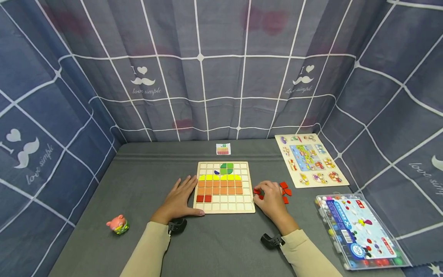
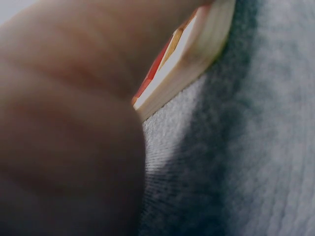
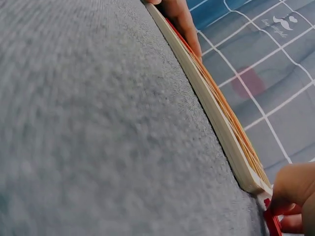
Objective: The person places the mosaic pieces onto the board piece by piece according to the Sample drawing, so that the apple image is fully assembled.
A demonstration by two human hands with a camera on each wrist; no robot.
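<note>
A wooden grid board [image 1: 232, 206] lies flat on the grey table, filled in rows with green, yellow and orange tiles [image 1: 221, 187], plus one small dark blue piece [image 1: 217, 172]. At its lower left sit two red tiles [image 1: 204, 198]. My left hand [image 1: 178, 201] rests along the board's left edge, fingers extended and thumb at the near corner. Just off the right edge, my right hand [image 1: 271, 200] pinches a red tile [image 3: 272, 223] between thumb and fingers. Several loose red tiles [image 1: 284, 185] lie beside that hand, some partly hidden under it.
Behind the board lies a small pattern card [image 1: 223, 149]. A picture puzzle board [image 1: 294, 181] is at the back right, with a clear plastic case of colourful beads [image 1: 367, 231] nearer. A pink pig figurine [image 1: 118, 224] stands at left. Grid-patterned curtains [image 1: 221, 77] enclose the table.
</note>
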